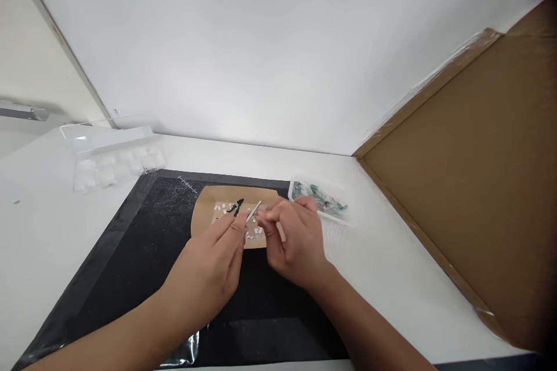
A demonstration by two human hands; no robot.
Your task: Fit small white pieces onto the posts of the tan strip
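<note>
A tan board (204,211) with several small white pieces on it lies on a black mat (143,243). My left hand (209,269) is pinched on a thin tool with a black tip (237,206) that reaches over the board. My right hand (293,240) is closed in a pinch around a slim pale stick (253,211), its end pointing toward the black tip. Both hands meet above the near right part of the board. What sits between the two tool tips is too small to make out.
A shallow clear tray (319,200) of greenish and grey bits stands just right of the board. A clear plastic compartment box (111,153) sits at the far left. A large brown cardboard sheet (474,179) leans at the right. A white wall rises behind the white table (391,266).
</note>
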